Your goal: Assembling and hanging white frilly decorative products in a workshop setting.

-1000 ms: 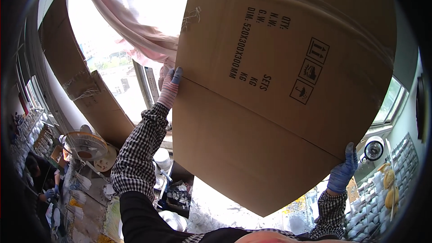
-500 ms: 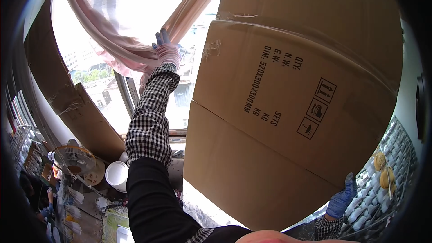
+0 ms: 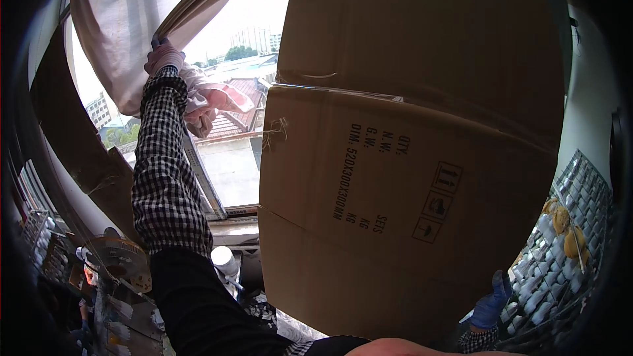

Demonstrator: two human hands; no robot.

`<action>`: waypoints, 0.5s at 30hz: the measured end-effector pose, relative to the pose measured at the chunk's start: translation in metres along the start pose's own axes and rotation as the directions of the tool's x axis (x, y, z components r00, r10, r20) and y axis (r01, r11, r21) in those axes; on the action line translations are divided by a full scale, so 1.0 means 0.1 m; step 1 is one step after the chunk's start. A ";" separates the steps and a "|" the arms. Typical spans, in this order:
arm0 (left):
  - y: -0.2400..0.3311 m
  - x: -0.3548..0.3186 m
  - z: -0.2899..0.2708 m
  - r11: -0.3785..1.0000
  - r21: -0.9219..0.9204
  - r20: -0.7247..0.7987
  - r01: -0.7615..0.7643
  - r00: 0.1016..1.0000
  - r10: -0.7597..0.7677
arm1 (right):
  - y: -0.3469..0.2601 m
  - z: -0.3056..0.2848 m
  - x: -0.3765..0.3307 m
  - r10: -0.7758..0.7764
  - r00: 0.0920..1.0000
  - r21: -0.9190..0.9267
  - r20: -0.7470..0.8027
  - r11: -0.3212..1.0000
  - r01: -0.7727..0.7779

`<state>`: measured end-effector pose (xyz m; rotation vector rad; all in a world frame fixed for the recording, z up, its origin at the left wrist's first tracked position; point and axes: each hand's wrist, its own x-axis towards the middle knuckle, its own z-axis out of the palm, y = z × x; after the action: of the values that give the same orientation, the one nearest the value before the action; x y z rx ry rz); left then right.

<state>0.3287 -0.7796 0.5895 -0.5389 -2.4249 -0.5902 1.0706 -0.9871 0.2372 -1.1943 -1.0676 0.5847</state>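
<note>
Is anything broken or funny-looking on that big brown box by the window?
Yes. The flattened cardboard box has a torn, frayed spot on its left edge, and it stands upright, covering part of the window.

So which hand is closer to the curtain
Left. The left hand grips the curtain up by the window; the right hand is low down, holding the cardboard at its bottom edge, well away from it.
</note>
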 end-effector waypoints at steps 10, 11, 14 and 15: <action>-0.33 0.61 -0.26 0.989 -0.079 -0.084 0.122 0.988 -0.128 | 0.15 -0.45 -0.21 0.098 0.992 0.094 -0.080 0.991 -0.091; -0.43 0.70 -0.28 0.985 -0.114 -0.116 0.131 0.983 -0.144 | 0.17 -0.45 -0.25 0.069 0.992 0.037 -0.110 0.997 -0.065; -0.61 0.81 -0.34 0.993 -0.100 -0.230 0.057 0.970 -0.079 | 0.40 -0.59 -0.35 -0.022 0.989 -0.190 -0.148 0.982 -0.007; -0.62 0.80 -0.36 0.994 -0.106 -0.257 0.042 0.964 -0.068 | 0.43 -0.64 -0.36 -0.079 0.987 -0.346 -0.142 0.938 0.026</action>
<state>0.2540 -0.8297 0.6470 -0.4071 -2.1762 -0.7589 1.1190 -1.0329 0.1846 -1.4839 -1.0927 0.2623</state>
